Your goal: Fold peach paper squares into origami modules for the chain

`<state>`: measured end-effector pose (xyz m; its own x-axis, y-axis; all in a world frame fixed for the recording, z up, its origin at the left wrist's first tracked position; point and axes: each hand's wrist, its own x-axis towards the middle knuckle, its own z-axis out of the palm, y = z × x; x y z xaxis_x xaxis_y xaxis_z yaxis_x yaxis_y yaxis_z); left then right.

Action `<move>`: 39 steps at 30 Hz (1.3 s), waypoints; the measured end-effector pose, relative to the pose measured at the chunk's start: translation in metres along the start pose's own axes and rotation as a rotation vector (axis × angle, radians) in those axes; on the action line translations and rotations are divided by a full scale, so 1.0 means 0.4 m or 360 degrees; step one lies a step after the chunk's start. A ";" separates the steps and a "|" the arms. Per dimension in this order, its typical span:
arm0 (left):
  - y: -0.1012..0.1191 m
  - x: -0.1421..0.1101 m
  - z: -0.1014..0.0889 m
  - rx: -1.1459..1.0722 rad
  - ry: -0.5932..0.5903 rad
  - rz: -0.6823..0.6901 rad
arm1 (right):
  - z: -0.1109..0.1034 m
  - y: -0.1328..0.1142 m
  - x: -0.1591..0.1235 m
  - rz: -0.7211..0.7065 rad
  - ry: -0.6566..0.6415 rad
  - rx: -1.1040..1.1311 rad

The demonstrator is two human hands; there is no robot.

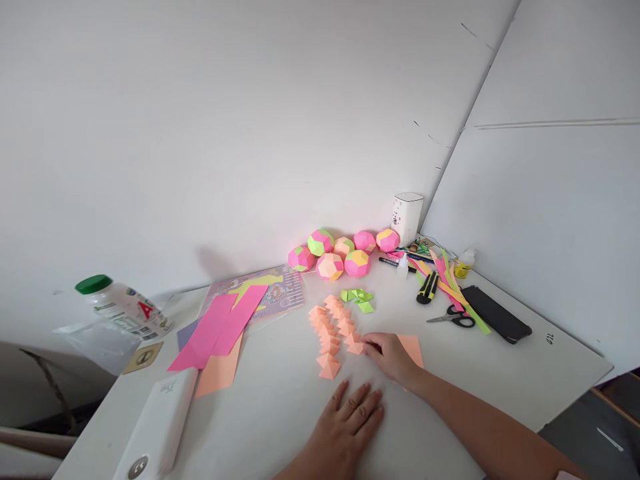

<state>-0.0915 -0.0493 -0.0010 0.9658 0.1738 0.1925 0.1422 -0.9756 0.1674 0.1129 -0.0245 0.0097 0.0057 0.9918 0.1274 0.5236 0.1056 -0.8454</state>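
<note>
My left hand (349, 421) lies flat on the white table with its fingers spread, holding nothing. My right hand (393, 358) is closed, thumb and fingers pinched at the edge of a peach folded paper piece (355, 345) at the near end of a row. That row of peach pieces (344, 321) runs beside a second, longer row (325, 337) to its left. Green folded pieces (358, 297) lie just beyond them. A flat peach paper sheet (413, 348) sits partly under my right hand and wrist.
Several multicoloured paper balls (330, 266) stand along the wall. Pink sheets (223, 327) and a white bottle with a green cap (125, 307) are at left, near a long white device (160, 417). At right lie scissors (455, 317), a box cutter (427, 288) and a black phone (495, 313).
</note>
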 end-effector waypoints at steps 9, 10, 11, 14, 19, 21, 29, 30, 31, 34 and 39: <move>-0.002 -0.005 0.013 0.0114 0.0060 0.0004 | 0.001 0.008 -0.002 -0.0195 0.0038 -0.0213; -0.003 -0.006 0.018 0.0116 0.0080 -0.0003 | -0.004 0.006 -0.002 -0.0225 0.0043 -0.0260; -0.004 -0.006 0.022 0.0110 0.0100 -0.0009 | -0.012 0.001 -0.002 -0.0250 0.0053 -0.0318; -0.005 -0.007 0.030 0.0047 0.0117 -0.0018 | -0.057 -0.021 -0.001 -0.0249 0.0092 -0.0597; 0.001 0.000 0.021 -0.0060 0.0015 -0.0029 | -0.162 -0.042 -0.006 0.0010 -0.0102 -0.1077; 0.004 0.002 0.017 -0.0099 0.0013 -0.0038 | -0.190 -0.036 -0.008 0.0135 -0.0273 -0.1168; 0.004 -0.004 0.002 -0.0028 0.0019 -0.0025 | -0.202 -0.028 -0.009 0.0309 -0.0349 -0.1195; 0.002 -0.006 0.005 0.0002 0.0030 -0.0021 | -0.201 -0.030 -0.010 0.0315 -0.0341 -0.1192; -0.001 -0.008 0.011 0.0039 0.0038 -0.0017 | -0.200 -0.032 -0.010 0.0317 -0.0331 -0.1187; -0.008 -0.012 0.046 0.0190 0.0087 -0.0018 | -0.197 -0.033 -0.007 0.0320 -0.0305 -0.1199; -0.007 -0.006 0.092 0.0473 0.0503 -0.0185 | -0.176 -0.039 0.000 0.0120 0.0025 -0.0898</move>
<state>-0.0862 -0.0521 -0.0376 0.8326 0.2717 0.4826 0.3464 -0.9354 -0.0710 0.1648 -0.0311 0.0594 0.0710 0.9935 0.0886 0.8953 -0.0243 -0.4448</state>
